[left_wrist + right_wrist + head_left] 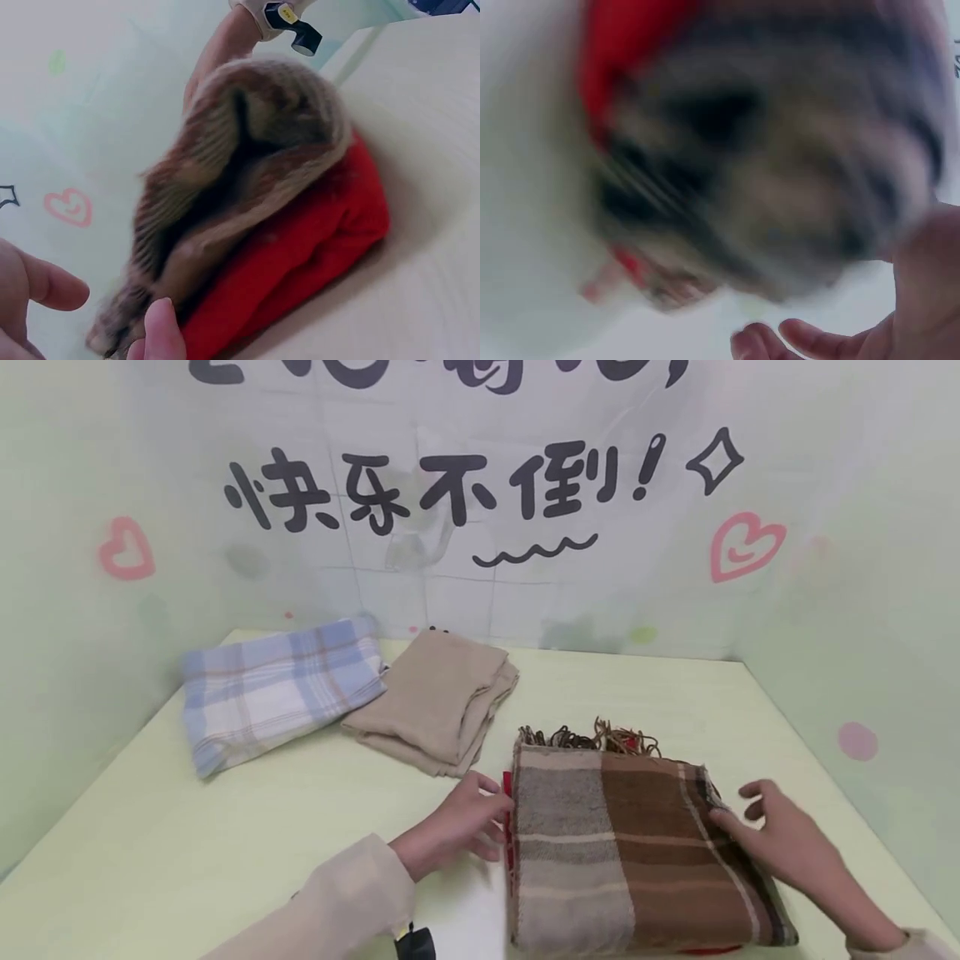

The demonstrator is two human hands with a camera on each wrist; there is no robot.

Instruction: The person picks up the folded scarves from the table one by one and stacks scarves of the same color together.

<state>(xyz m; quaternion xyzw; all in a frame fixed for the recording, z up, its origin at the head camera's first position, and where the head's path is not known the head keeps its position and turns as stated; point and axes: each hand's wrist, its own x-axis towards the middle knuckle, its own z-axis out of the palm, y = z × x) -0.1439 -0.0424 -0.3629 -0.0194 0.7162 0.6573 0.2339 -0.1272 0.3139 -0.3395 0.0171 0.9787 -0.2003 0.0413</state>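
Observation:
A folded brown, grey and cream plaid scarf (622, 852) with a tasselled far edge lies at the right of the table on a folded red cloth (315, 247). My left hand (461, 818) is beside the stack's left edge, fingers loosely bent and apart from one another, with no grip showing. At the opposite edge, the thumb of my right hand (798, 843) is near or against the scarf, and its other fingers are spread in the air. The left wrist view shows the scarf's layered side and the red folds below. The scarf blurs in the right wrist view.
A folded blue and white checked cloth (285, 685) lies at the back left. Next to it is a folded beige cloth (435, 702). Printed wall sheets (652, 593) surround the pale table (225, 860) at the back and sides.

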